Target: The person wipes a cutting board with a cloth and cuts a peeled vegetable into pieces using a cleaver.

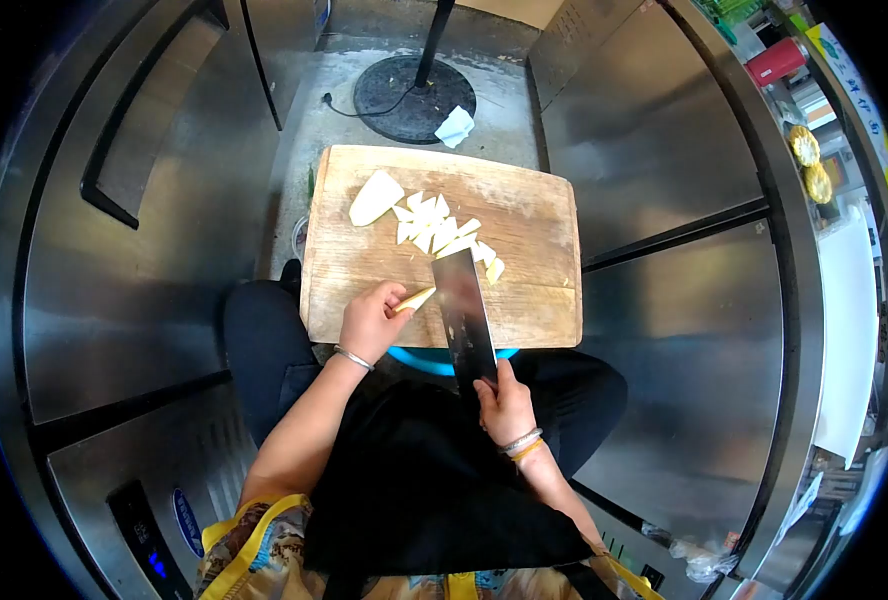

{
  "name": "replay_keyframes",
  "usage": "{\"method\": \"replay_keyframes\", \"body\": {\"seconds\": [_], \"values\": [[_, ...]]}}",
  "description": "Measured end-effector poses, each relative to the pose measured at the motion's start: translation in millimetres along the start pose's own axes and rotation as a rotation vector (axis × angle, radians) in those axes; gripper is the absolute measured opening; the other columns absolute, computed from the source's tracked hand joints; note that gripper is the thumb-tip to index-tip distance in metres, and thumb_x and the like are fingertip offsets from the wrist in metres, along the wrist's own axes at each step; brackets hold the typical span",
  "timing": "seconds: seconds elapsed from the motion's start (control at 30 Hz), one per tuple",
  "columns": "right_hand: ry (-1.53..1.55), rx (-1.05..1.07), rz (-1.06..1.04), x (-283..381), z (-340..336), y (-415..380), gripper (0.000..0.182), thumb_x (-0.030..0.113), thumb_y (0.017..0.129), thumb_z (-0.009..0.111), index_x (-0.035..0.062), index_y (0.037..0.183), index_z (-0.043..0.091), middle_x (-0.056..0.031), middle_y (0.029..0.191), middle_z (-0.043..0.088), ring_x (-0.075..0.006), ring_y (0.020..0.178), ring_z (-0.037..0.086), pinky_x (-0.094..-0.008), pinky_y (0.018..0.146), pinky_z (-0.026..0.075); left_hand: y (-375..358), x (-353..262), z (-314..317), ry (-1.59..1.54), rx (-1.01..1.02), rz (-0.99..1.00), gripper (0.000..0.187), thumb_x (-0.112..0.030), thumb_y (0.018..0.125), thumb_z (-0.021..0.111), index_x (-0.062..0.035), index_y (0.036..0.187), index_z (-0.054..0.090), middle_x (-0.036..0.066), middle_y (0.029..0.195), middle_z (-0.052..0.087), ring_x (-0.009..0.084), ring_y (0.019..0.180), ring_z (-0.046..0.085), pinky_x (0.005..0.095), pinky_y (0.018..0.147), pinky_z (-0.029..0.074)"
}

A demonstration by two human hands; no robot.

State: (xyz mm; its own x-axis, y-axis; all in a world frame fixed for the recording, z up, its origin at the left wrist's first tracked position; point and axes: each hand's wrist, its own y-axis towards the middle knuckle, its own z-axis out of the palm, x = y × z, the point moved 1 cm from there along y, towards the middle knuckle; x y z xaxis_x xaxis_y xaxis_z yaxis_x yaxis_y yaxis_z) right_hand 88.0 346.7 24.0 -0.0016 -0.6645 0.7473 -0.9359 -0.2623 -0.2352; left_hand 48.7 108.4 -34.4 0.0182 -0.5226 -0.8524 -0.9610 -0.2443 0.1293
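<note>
My right hand point(507, 405) is wrapped round the handle of a cleaver point(465, 310), its broad dark blade reaching forward over the wooden cutting board point(534, 225). Between the fingers of my left hand point(372, 325) is a pale, pointed vegetable piece point(416, 300), its tip right by the blade's left side. Several cut wedges point(434, 225) of the same pale vegetable lie in a loose heap beyond the blade. A larger peeled chunk point(376, 198) rests at the board's far left.
Steel cabinets stand close on the left point(154, 270) and right point(674, 330). A blue rim point(424, 362) shows under the board's near edge. Behind it are a round black stand base point(414, 98) and a crumpled pale cloth or paper point(455, 127). A red container point(776, 62) sits upper right.
</note>
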Motion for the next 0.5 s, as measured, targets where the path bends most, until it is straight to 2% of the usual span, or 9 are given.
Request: {"method": "replay_keyframes", "body": {"seconds": [0.07,0.1,0.17,0.2,0.23,0.3,0.37,0.43,0.5], "values": [[0.010,-0.003,0.002,5,-5,-2,0.021,0.007,0.085,0.061,0.0010,0.098,0.045,-0.0252,0.075,0.061,-0.0452,0.072,0.060,-0.0488,0.058,0.048,0,9,3,-0.304,0.104,-0.309,0.010,-0.006,0.081,0.066,-0.0030,0.090,0.062,0.008,0.072,0.063,0.0163,0.063,0.063,0.0307,0.057,0.050],[0.018,-0.007,-0.003,7,-7,0,0.020,0.007,0.085,0.061,0.0011,0.096,0.045,-0.0253,0.075,0.061,-0.0453,0.072,0.060,-0.0487,0.058,0.048,2,12,3,-0.302,0.108,-0.307,0.010,-0.006,0.081,0.066,-0.0030,0.090,0.062,0.008,0.072,0.063,0.0163,0.063,0.063,0.0307,0.057,0.050],[0.033,0.000,-0.007,7,-7,1,0.021,0.007,0.085,0.061,0.0012,0.097,0.045,-0.0252,0.075,0.061,-0.0452,0.072,0.060,-0.0486,0.058,0.048,3,0,-9,-0.327,0.049,-0.448,0.007,-0.007,0.086,0.062,-0.0014,0.090,0.062,0.008,0.069,0.063,0.0133,0.065,0.064,0.0293,0.056,0.050],[0.044,0.008,-0.018,7,-6,1,0.022,0.007,0.085,0.061,0.0012,0.098,0.044,-0.0251,0.075,0.061,-0.0452,0.072,0.060,-0.0486,0.058,0.048,5,-8,-14,-0.258,0.069,-0.477,0.006,-0.006,0.087,0.059,-0.0035,0.090,0.063,0.009,0.073,0.063,0.0195,0.065,0.064,0.0323,0.058,0.051],[0.045,0.007,-0.018,6,-6,0,0.022,0.007,0.085,0.061,0.0012,0.098,0.044,-0.0251,0.075,0.061,-0.0452,0.072,0.060,-0.0486,0.058,0.048,4,-3,-12,-0.258,0.069,-0.476,0.006,-0.006,0.087,0.059,-0.0035,0.090,0.063,0.009,0.073,0.063,0.0195,0.065,0.064,0.0323,0.058,0.051],[0.016,0.003,-0.031,3,-1,1,0.024,0.007,0.085,0.062,0.0014,0.100,0.043,-0.0249,0.076,0.062,-0.0450,0.073,0.060,-0.0483,0.058,0.048,4,9,-13,0.288,-0.076,-0.069,0.009,-0.003,0.085,0.057,-0.0065,0.090,0.064,0.009,0.082,0.062,0.0275,0.069,0.062,0.0367,0.064,0.051],[0.008,0.022,-0.035,-2,2,2,0.026,0.007,0.085,0.062,0.0012,0.101,0.042,-0.0241,0.076,0.062,-0.0446,0.074,0.060,-0.0480,0.058,0.048,6,-8,-19,0.289,-0.092,-0.128,0.012,-0.002,0.084,0.057,-0.0082,0.090,0.065,0.009,0.089,0.061,0.0299,0.073,0.061,0.0376,0.069,0.050],[0.004,-0.056,-0.152,-6,4,3,0.019,0.006,0.089,0.059,-0.0010,0.100,0.046,-0.0112,0.056,0.057,-0.0173,0.040,0.055,-0.0291,0.038,0.041,10,-13,-21,0.288,-0.102,-0.187,0.015,-0.001,0.083,0.056,-0.0098,0.090,0.066,0.009,0.095,0.060,0.0323,0.078,0.059,0.0384,0.073,0.050],[0.001,-0.069,-0.173,-6,1,4,0.019,0.006,0.089,0.059,-0.0010,0.100,0.046,-0.0110,0.055,0.057,-0.0173,0.040,0.055,-0.0289,0.038,0.041,18,-15,-21,0.280,-0.128,0.266,0.015,-0.007,0.083,0.057,-0.0118,0.093,0.067,0.008,0.103,0.059,0.0303,0.087,0.059,0.0364,0.080,0.048]]}}
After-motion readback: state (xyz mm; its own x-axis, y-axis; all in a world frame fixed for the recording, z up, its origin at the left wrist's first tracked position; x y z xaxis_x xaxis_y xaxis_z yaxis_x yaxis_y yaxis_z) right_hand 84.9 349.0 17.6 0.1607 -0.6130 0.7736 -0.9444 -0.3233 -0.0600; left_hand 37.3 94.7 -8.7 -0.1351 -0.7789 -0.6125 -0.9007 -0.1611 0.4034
